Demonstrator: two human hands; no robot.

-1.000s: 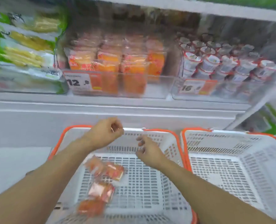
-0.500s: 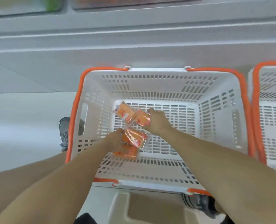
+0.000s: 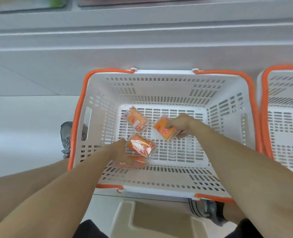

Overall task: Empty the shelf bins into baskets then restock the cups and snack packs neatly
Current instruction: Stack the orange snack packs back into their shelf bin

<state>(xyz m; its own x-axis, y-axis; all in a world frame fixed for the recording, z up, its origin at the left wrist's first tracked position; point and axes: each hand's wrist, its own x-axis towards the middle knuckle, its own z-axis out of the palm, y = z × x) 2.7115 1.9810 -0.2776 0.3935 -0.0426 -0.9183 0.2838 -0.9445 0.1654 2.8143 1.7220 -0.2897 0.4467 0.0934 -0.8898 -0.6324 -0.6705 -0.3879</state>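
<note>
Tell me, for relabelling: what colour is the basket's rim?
Orange rim, white basket body; head view.

White floor (image 3: 22,127): two orange-rimmed baskets (image 3: 166,74) (image 3: 283,78), side by side.

4 snack packs (image 3: 136,120) in left basket (image 3: 163,73); second basket (image 3: 264,107) just right.

Glossy film snack packs (image 3: 141,147), matt plastic basket (image 3: 163,73)
</note>
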